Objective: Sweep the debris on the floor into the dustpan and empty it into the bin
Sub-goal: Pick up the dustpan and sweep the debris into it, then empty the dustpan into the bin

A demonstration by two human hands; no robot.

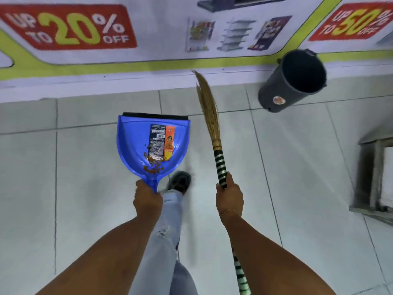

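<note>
My left hand point(147, 199) grips the handle of a blue dustpan point(133, 145), held level above the floor with its black lip pointing at the wall. Brown debris point(153, 167) lies in the pan near the handle, below a printed label. My right hand point(229, 198) grips the striped green-and-black handle of a straw broom point(209, 116), bristles pointing up and forward. A dark grey bin point(276, 90) stands open at the upper right, against the wall, beyond the broom tip.
The pale tiled floor point(85, 188) stretches under me. A wall banner point(70, 26) with sale signs runs along the far side. A grey metal frame point(374, 177) stands at the right edge. My leg and dark shoe point(179, 182) step between the hands.
</note>
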